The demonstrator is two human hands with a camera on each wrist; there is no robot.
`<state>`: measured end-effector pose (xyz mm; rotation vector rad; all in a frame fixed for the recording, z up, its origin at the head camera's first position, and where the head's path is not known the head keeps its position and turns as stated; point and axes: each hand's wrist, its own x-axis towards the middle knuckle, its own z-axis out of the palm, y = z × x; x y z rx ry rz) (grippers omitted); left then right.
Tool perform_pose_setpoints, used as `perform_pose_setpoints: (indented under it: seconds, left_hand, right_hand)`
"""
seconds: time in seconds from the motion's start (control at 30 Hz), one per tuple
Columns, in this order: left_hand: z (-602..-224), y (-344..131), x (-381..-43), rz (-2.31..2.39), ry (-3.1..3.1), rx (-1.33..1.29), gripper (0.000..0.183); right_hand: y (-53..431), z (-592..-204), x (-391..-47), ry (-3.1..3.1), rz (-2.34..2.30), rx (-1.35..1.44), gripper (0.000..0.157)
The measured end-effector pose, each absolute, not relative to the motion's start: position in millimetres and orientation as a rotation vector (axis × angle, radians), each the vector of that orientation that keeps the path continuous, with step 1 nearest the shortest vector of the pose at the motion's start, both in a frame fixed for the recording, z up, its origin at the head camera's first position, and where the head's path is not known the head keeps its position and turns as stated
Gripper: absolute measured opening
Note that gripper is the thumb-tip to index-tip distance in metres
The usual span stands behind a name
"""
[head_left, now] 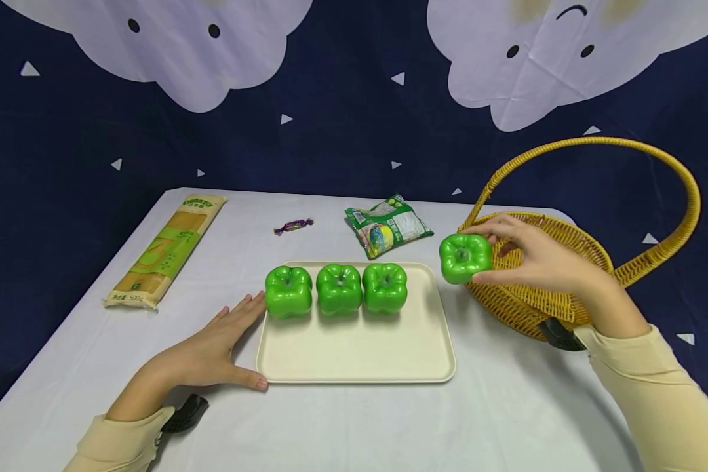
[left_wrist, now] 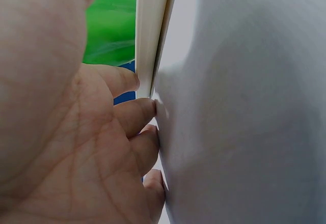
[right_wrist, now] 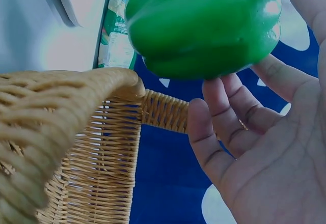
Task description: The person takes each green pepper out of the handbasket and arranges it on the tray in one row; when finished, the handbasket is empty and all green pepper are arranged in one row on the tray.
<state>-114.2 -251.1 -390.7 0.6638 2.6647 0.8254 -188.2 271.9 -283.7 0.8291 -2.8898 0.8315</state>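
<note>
My right hand (head_left: 528, 255) holds a green bell pepper (head_left: 463, 258) between thumb and fingers, above the left rim of a wicker basket (head_left: 501, 318). The right wrist view shows this same pepper (right_wrist: 198, 28) up close, with the basket's woven wall below it. A cream tray (head_left: 354, 354) carries three more green peppers (head_left: 339, 289) in a row along its far side. With fingers spread, my left hand (head_left: 212, 347) rests at the tray's left edge. In the left wrist view, its fingertips (left_wrist: 133, 81) touch the tray's outer side.
A long noodle packet (head_left: 168, 252) lies at the table's left. Behind the tray are a purple wrapped candy (head_left: 294, 226) and a green snack bag (head_left: 388, 225). The basket's tall arched handle (head_left: 596, 141) rises over the right side. A dark blue patterned cloth hangs behind the table.
</note>
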Motion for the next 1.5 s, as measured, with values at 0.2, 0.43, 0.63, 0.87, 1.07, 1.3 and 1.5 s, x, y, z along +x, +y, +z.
perform_pose_setpoints:
  seconds: [0.2, 0.43, 0.63, 0.87, 1.07, 1.3, 1.5]
  left_hand:
    - [-390.3, -251.0, -114.4, 0.821, 2.664, 0.658, 0.145]
    - [-390.6, -250.7, -115.3, 0.804, 2.663, 0.642, 0.146]
    - [-391.5, -251.0, -115.8, 0.803, 2.666, 0.646, 0.146]
    - [-392.0, -251.4, -115.5, 0.809, 2.666, 0.655, 0.146]
    - [-390.9, -251.1, -115.1, 0.824, 2.663, 0.654, 0.145]
    - [-391.2, -251.5, -115.2, 0.829, 2.66, 0.653, 0.145]
    - [-391.9, -252.0, -115.4, 0.825, 2.663, 0.657, 0.145]
  right_hand:
    - [271.6, -288.3, -190.0, -2.936, 0.772, 0.835, 0.066]
    - [272.6, -292.1, -190.8, -2.946, 0.792, 0.92, 0.068]
    - [269.0, -294.8, -191.2, -2.998, 0.877, 0.913, 0.068]
    - [264.1, -299.4, -193.7, -3.052, 0.91, 0.936, 0.067]
    - [257.4, -299.9, -196.2, -3.098, 0.906, 0.964, 0.067]
    - [250.8, -299.8, -199.8, -3.163, 0.951, 0.97, 0.069]
    - [246.5, -300.0, -202.6, -3.192, 1.009, 1.004, 0.068]
